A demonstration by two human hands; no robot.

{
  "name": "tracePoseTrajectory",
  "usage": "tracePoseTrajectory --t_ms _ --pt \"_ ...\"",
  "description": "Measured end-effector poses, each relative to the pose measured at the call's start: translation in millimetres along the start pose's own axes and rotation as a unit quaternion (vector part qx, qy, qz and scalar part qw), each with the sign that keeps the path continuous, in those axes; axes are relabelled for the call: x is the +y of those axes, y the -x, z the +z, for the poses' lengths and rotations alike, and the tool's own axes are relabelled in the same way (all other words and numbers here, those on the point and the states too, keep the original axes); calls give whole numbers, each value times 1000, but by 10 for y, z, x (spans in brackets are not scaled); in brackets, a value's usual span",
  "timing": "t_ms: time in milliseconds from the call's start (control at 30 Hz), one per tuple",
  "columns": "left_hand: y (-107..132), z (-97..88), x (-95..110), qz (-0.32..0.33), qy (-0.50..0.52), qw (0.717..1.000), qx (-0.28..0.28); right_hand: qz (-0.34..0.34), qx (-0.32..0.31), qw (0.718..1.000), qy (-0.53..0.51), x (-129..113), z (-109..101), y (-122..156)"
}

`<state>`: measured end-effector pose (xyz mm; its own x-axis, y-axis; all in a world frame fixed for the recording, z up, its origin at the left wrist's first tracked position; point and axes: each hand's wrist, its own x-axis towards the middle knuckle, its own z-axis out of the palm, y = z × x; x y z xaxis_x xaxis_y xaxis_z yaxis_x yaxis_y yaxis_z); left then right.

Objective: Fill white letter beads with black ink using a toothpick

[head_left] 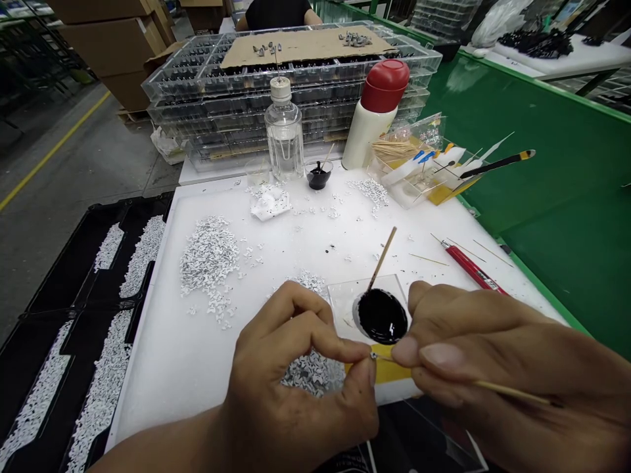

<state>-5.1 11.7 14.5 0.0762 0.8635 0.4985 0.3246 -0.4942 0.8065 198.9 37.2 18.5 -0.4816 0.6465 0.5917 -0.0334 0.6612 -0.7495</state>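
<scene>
Between thumb and forefinger, my left hand (300,374) pinches a tiny white-and-dark part (373,356). My right hand (483,361) grips a thin wooden stick (513,392), and its tip meets the little part. Just beyond my fingers is a small round cup of black paint (382,316) with another wooden stick (382,259) leaning in it. The cup sits on a clear plastic plate (340,295). A pile of small grey-white parts (313,373) shows behind my left hand, partly hidden by it.
A larger heap of white parts (210,253) lies to the left. At the back stand a clear bottle (284,141), a red-capped flask (377,112) and a box of tools (424,164). A red pen-like tool (473,268) lies right. Black trays (93,302) stand lower left; a person sits beyond stacked trays.
</scene>
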Motion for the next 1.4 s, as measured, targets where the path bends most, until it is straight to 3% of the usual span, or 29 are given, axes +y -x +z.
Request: tracePoseTrajectory --t_ms 267,1200,1400 --pt "12 6 -17 9 -2 1000 0 -1 33 999 -12 -11 -9 -32" --pt "4 15 -1 0 2 1000 11 -6 28 998 -54 27 46 63" --pt "10 21 -2 -3 6 1000 13 13 92 996 0 49 113 116"
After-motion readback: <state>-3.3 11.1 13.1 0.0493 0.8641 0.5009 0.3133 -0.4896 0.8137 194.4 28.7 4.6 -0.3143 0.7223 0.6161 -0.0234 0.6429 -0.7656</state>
